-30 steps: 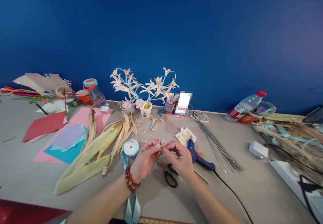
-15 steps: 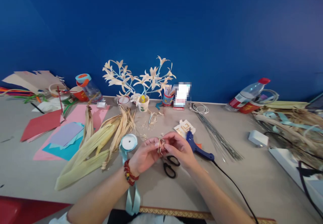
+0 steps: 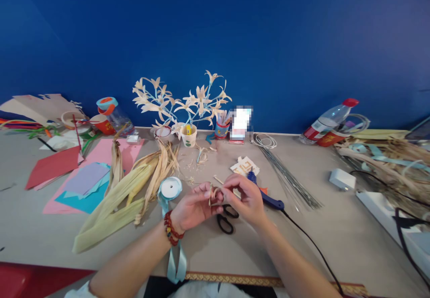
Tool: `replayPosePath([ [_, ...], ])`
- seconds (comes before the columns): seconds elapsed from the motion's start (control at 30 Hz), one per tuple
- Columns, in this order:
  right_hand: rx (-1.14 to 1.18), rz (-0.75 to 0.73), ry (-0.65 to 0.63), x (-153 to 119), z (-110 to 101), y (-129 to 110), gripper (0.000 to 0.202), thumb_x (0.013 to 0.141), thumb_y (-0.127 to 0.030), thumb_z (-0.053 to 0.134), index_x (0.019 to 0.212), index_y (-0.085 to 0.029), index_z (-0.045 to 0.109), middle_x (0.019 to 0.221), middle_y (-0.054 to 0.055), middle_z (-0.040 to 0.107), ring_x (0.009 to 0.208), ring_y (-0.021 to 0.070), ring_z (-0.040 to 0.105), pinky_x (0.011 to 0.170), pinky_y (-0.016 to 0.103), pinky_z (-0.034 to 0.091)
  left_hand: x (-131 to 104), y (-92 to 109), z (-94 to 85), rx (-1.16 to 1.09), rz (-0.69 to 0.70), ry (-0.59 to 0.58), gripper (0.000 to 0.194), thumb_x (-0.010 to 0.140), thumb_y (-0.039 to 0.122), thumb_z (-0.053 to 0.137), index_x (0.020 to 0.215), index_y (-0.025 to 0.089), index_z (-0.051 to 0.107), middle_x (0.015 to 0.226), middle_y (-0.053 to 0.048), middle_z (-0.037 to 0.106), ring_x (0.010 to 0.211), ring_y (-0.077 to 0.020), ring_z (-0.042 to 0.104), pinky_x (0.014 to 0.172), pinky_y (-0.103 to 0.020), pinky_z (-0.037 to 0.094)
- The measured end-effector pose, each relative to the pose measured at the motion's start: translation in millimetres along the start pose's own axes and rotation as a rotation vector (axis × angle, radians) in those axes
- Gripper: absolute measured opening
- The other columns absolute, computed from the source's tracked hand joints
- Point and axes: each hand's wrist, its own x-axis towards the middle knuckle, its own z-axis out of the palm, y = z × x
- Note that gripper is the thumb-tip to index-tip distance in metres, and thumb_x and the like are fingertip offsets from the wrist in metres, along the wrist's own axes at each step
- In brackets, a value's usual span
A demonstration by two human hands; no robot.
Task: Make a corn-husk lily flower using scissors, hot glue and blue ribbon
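Note:
Near the middle of the table, my left hand (image 3: 196, 206) pinches a small pale piece of dried husk (image 3: 211, 196) between thumb and fingers. My right hand (image 3: 247, 199) is closed at the same piece, thumb and index fingertips gripping its curled right side. Under the hands lie black-handled scissors (image 3: 225, 224), their blades hidden. Left of my left hand sits a roll of light blue ribbon (image 3: 170, 188), its tail running down past the wrist to the table's front edge. A blue hot glue gun (image 3: 271, 201) lies just right of my right hand, partly hidden by it.
Corn husks (image 3: 110, 224) and coloured paper (image 3: 82, 179) spread on the left. Husk flowers (image 3: 198, 96) stand at the back in a white cup (image 3: 188, 139). Metal wires (image 3: 290, 177), a tilted plastic bottle (image 3: 327, 123) and a power strip (image 3: 379, 217) lie right. The glue gun's cord (image 3: 312, 249) runs frontward.
My right hand has shifted slightly right and turned, its fingertips drawing back a little from my left hand. The husk piece stays in my left fingers. The view has shifted slightly.

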Motion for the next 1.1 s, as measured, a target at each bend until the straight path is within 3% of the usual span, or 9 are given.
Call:
replayPosePath([
  [0.2,0.005,-0.057,-0.015,-0.8,1.2,-1.9,0.005,0.085,-0.02,0.059,0.081,-0.021,0.061,0.072,0.003,0.062,0.07,0.018,0.059,0.067,0.033,0.049,1.3,1.8,1.2,-0.015,0.028,0.018,0.013,0.079,0.017,0.068,0.072,0.014,0.057,0.074,-0.002,0.057,0.073,-0.0125,0.057,0.074,-0.028,0.048],
  [0.27,0.058,0.005,-0.038,-0.4,2.4,-1.2,0.002,0.085,-0.023,0.062,0.087,-0.021,0.062,0.076,0.003,0.061,0.069,0.0167,0.058,0.064,0.03,0.049,1.2,1.5,0.1,-0.028,0.033,0.018,0.013,0.08,0.017,0.067,0.072,0.013,0.057,0.073,-0.002,0.058,0.072,-0.0121,0.058,0.074,-0.028,0.049],
  [0.37,0.168,0.115,-0.127,0.7,3.9,1.8,0.014,0.086,-0.031,0.064,0.097,-0.021,0.064,0.081,0.004,0.061,0.07,0.0158,0.059,0.062,0.028,0.049,0.4,0.3,-1.9,-0.032,0.023,0.03,0.012,0.079,0.017,0.068,0.073,0.012,0.059,0.071,-0.002,0.06,0.071,-0.0123,0.06,0.075,-0.028,0.05],
  [0.47,0.264,0.15,-0.21,1.2,4.9,5.3,0.016,0.086,-0.035,0.064,0.092,-0.02,0.067,0.082,0.005,0.063,0.072,0.0166,0.06,0.064,0.029,0.05,-0.1,-0.5,-3.2,-0.037,-0.006,0.033,0.013,0.079,0.017,0.069,0.072,0.012,0.059,0.069,-0.002,0.06,0.069,-0.0125,0.061,0.075,-0.029,0.051],
  [0.63,0.313,0.184,-0.131,-0.8,7.2,6.5,0.016,0.086,-0.032,0.065,0.075,-0.02,0.064,0.071,0.003,0.063,0.068,0.0164,0.06,0.062,0.029,0.05,0.6,0.9,-0.8,-0.031,-0.02,0.015,0.014,0.081,0.017,0.066,0.071,0.013,0.057,0.07,-0.002,0.058,0.071,-0.0121,0.058,0.074,-0.027,0.05],
  [0.83,0.233,0.141,0.045,-1.6,5.9,1.7,0.009,0.084,-0.025,0.066,0.077,-0.02,0.063,0.074,0.002,0.059,0.066,0.0156,0.06,0.061,0.029,0.05,1.5,0.8,3.0,-0.014,-0.018,-0.004,0.011,0.085,0.017,0.06,0.075,0.013,0.059,0.073,-0.003,0.057,0.07,-0.012,0.055,0.072,-0.027,0.047],
  [1.1,0.071,0.052,0.09,0.0,5.0,0.7,0.004,0.082,-0.019,0.064,0.078,-0.02,0.064,0.075,0.004,0.062,0.071,0.0177,0.059,0.063,0.03,0.048,2.2,-1.3,-0.3,-0.023,-0.048,0.021,0.011,0.085,0.014,0.057,0.076,0.012,0.061,0.07,-0.004,0.057,0.069,-0.0128,0.056,0.075,-0.029,0.047],
])
